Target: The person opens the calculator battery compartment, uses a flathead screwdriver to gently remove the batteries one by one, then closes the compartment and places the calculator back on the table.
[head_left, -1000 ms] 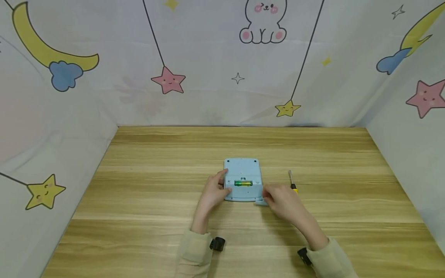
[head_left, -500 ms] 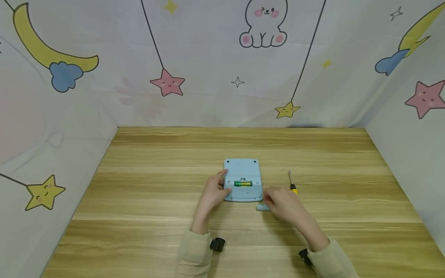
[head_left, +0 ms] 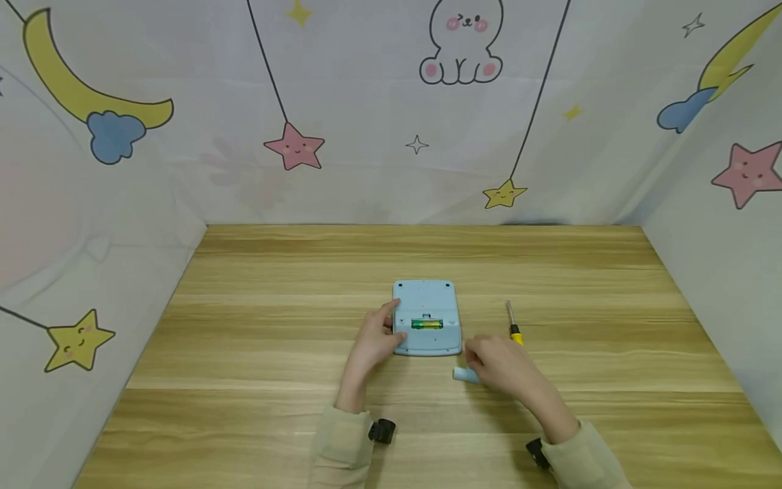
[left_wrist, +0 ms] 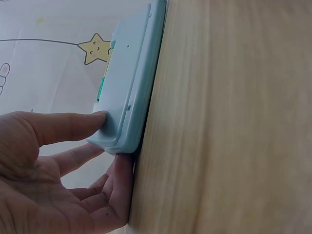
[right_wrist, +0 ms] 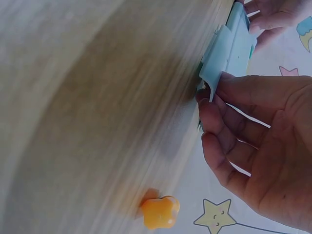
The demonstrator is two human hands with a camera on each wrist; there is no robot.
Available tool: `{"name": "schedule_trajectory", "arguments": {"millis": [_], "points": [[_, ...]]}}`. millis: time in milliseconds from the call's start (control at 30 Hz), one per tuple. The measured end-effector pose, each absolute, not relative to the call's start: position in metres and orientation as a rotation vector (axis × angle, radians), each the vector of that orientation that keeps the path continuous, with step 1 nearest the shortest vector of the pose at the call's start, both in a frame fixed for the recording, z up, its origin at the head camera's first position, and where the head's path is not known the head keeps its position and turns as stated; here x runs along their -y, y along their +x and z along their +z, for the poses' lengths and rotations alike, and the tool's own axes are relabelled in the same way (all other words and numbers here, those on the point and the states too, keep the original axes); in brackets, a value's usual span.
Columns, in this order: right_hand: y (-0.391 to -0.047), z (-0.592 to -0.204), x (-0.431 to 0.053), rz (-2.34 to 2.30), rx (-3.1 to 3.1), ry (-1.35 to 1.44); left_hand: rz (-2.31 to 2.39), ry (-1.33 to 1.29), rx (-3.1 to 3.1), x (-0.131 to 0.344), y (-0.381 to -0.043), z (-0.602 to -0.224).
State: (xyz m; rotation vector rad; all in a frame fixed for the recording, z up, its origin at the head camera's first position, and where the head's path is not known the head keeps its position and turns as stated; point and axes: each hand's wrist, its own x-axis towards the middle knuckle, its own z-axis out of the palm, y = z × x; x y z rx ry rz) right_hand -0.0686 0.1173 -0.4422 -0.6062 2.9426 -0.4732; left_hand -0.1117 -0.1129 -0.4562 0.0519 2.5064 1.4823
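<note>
We find the blue gadget (head_left: pixel 425 305) lying back-side up on the desk (head_left: pixel 293 339), its battery (head_left: pixel 427 324) exposed. The left hand (head_left: pixel 373 339) grips the gadget's left edge. The right hand (head_left: pixel 501 363) has its fingers pinching the cover (head_left: pixel 466 375), apart from the gadget's near right corner. We judge that the cover could slip and drop there, since the pinch takes only one end. Should the gadget be tilted, the battery could fall out, nothing covering it. The screwdriver (head_left: pixel 515 327), right of the gadget and close to the right hand, could be knocked by a sideways sweep. We note a wood-grain desk surface all around the gadget; beyond it hangs pale cloth (head_left: pixel 360 183) printed with stars (head_left: pixel 504 194), with more on both sides.
</note>
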Motion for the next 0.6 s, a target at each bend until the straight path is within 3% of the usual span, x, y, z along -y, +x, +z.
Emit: {"name": "schedule_trajectory", "arguments": {"millis": [600], "points": [[-0.0688, -0.4425, -0.1175, -0.464, -2.933, -0.598, 1.485, 0.021, -2.497, 0.1121, -0.1108, -0.4554]]}}
